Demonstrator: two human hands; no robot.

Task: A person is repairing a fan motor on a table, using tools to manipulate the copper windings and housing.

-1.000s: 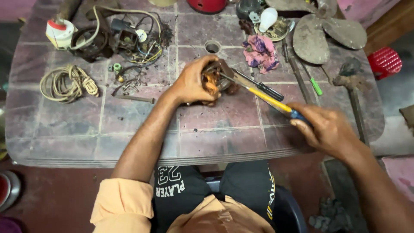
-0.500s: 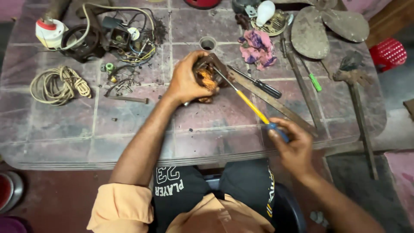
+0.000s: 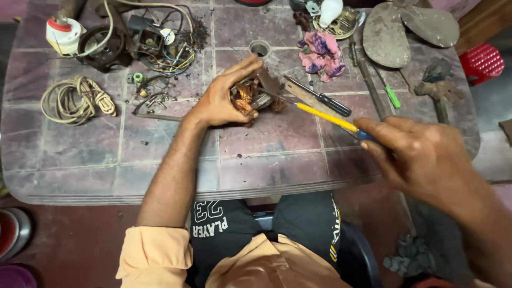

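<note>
Seated at a tiled counter [image 3: 160,160], a person clamps the left hand [image 3: 221,98] around a small motor with copper windings [image 3: 250,96], pinning it near the middle. Meanwhile the right hand [image 3: 421,154], closed on the handle, holds a yellow-shafted screwdriver [image 3: 325,117] whose long axis slants up and leftward, its tip meeting the motor from the right side.
</note>
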